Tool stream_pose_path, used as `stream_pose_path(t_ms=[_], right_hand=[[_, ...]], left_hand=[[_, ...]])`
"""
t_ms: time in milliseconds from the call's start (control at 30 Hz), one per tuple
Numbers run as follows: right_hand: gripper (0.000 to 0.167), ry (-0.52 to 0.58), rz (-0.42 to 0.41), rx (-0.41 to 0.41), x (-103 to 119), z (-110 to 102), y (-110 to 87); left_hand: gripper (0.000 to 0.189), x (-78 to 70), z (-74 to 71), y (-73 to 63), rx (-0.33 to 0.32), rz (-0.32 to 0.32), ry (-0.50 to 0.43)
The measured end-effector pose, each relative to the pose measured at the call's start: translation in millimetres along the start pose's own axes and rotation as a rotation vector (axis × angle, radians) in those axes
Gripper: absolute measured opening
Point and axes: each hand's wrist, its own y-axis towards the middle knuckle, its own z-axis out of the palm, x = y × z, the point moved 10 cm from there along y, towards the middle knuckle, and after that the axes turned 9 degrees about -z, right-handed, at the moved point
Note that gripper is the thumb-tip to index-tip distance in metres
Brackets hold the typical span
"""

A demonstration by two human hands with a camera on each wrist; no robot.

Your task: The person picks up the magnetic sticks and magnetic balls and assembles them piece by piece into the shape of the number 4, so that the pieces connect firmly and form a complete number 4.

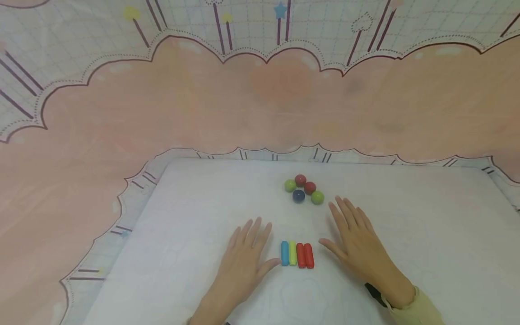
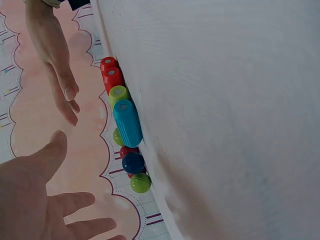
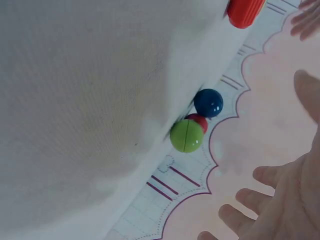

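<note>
A row of short rods lies in front of me in the head view: a blue rod (image 1: pixel 285 253), a yellow-green rod (image 1: pixel 292 253) and two red rods (image 1: pixel 309 256). Just left of the row is my left hand (image 1: pixel 243 259), fingers spread, thumb tip close to the blue rod; touching or not, I cannot tell. My right hand (image 1: pixel 361 248) is on the right, fingers extended, apart from the red rods and holding nothing. Beyond the rods sit a dark blue ball (image 1: pixel 298 196), two green balls (image 1: pixel 318 197) and two red balls (image 1: pixel 300 180), clustered together.
Everything lies on a white tabletop (image 1: pixel 183 216). A peach cloth with scalloped outlines (image 1: pixel 243 104) spreads beyond its far and left edges. A dark band (image 1: pixel 375 294) shows at my right wrist, beside a pale sleeve (image 1: pixel 418 309).
</note>
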Motion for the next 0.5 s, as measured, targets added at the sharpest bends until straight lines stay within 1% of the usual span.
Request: stream_pose_path(t_ms=[200, 333, 500], right_hand=[[0.09, -0.015, -0.015, -0.022, -1, 1, 6.3], [0.087, -0.014, -0.02, -0.031, -2, 2, 10.5], [0.083, -0.025, -0.033, -0.034, -4, 4, 16.1]], left_hand=[[0.076, -0.2, 3.6, -0.5, 0.035, -0.007, -0.023], [0.075, -0.8, 3.6, -0.1, 0.029, -0.007, -0.032], [0.07, -2.2, 2.8, 0.5, 0.028, -0.012, -0.066]])
